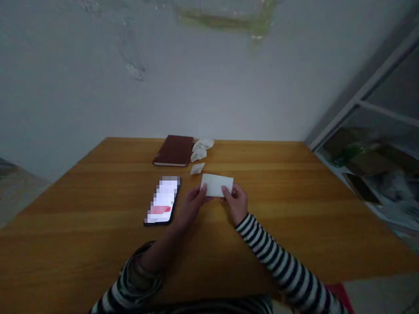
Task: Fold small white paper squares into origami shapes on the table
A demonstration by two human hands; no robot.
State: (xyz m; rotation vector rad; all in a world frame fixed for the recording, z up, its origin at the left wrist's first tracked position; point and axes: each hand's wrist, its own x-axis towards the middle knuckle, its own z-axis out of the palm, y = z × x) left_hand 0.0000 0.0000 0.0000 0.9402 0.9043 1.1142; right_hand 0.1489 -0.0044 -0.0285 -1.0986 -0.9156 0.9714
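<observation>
Between both hands is a small white rectangular piece of paper [216, 184], held a little above the wooden table. My left hand [194, 203] grips its left end, thumb on the near face. The right end is pinched by my right hand [237, 201], its thumb also on top; the other fingers are behind the paper. Just beyond lie several crumpled white paper pieces [198, 155]. A phone [163, 199] with a lit, pixelated screen rests to the left of my left hand.
A dark red-brown notebook [174, 150] lies near the table's back edge, beside the crumpled pieces. The wooden table [288, 231] meets a pale wall [209, 96] with tape stuck on it. At the right stands a framed shelf with cardboard and a green item [348, 152].
</observation>
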